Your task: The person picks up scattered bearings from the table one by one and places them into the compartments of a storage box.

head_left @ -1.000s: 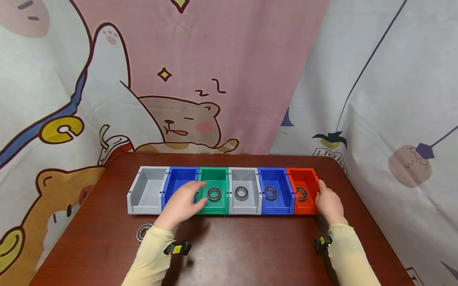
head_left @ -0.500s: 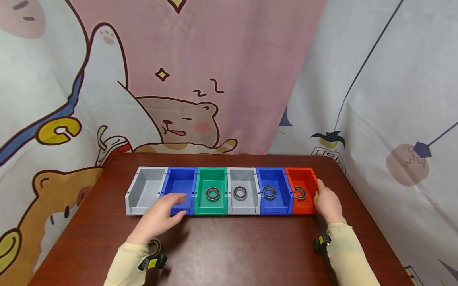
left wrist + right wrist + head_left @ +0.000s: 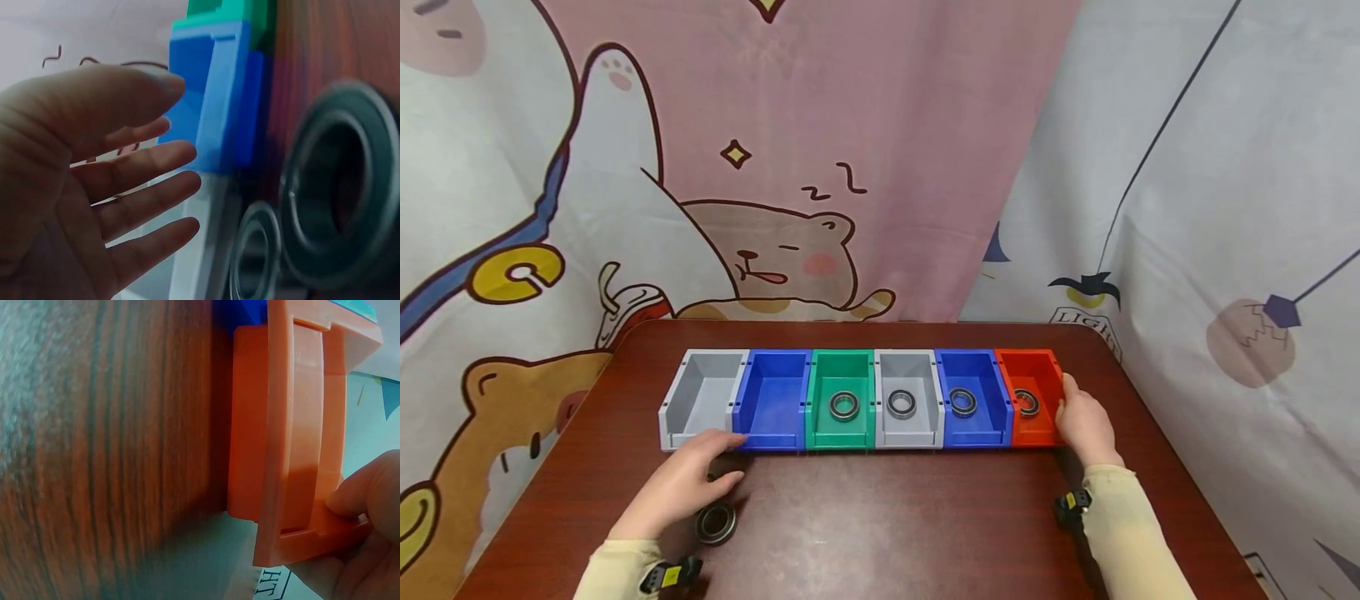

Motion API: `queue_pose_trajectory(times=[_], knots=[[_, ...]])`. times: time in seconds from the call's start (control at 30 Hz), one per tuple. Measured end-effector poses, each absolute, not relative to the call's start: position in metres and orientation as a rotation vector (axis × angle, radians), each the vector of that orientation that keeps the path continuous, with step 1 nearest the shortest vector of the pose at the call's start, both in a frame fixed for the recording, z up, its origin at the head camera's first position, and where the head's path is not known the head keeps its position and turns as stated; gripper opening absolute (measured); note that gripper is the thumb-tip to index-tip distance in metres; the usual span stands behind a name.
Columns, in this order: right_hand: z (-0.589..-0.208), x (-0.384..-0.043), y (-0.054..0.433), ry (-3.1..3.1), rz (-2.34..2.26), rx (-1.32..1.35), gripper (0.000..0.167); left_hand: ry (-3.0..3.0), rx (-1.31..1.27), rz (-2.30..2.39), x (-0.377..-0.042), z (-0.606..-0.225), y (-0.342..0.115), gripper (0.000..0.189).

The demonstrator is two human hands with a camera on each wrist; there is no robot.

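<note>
My left hand (image 3: 681,483) hovers with spread, relaxed fingers in front of the leftmost grey bin, holding nothing. Just below it on the table lies a ball bearing (image 3: 718,541). In the left wrist view this large bearing (image 3: 337,270) is near the palm, with a second bearing (image 3: 273,250) behind it, mostly covered by the hand in the head view. My right hand (image 3: 1086,427) grips the right wall of the red bin (image 3: 1037,371), thumb inside, as the right wrist view shows. A bearing (image 3: 1035,406) lies inside that bin, by its left wall.
Six joined bins make a row: the grey bin (image 3: 703,408), a blue bin (image 3: 772,404), a green bin (image 3: 842,362), another grey bin (image 3: 906,367), another blue bin (image 3: 973,367) and the red one. The green, second grey and second blue bins each hold one bearing. A printed curtain (image 3: 910,167) hangs behind.
My left hand has moved from in front of the green bin leftward and toward me, down near the loose bearings. The right hand keeps its grip on the red bin.
</note>
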State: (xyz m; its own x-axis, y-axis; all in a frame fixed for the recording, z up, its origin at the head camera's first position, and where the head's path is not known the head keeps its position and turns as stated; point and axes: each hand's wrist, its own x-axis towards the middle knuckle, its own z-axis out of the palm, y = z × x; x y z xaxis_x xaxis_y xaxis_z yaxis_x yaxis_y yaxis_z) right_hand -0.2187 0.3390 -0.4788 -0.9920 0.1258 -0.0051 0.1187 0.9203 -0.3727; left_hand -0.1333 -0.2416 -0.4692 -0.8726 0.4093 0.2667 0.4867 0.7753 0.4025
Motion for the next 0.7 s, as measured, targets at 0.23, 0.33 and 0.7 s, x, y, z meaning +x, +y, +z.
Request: queue_pose_trajectory(times=[0.23, 0.33, 0.7], knots=[[-0.479, -0.219, 0.338, -3.047, 0.576, -0.175, 0.054, -2.759, -0.763, -0.661, -0.127, -0.481, -0.263, 0.046], [-0.479, -0.219, 0.338, -3.038, 0.572, -0.165, 0.053, -2.729, -0.801, -0.656, -0.126, -0.487, -0.272, 0.048], [-0.479, -0.219, 0.339, -3.05, 0.576, -0.177, 0.055, -2.724, -0.856, -0.626, -0.12, -0.495, -0.291, 0.056]])
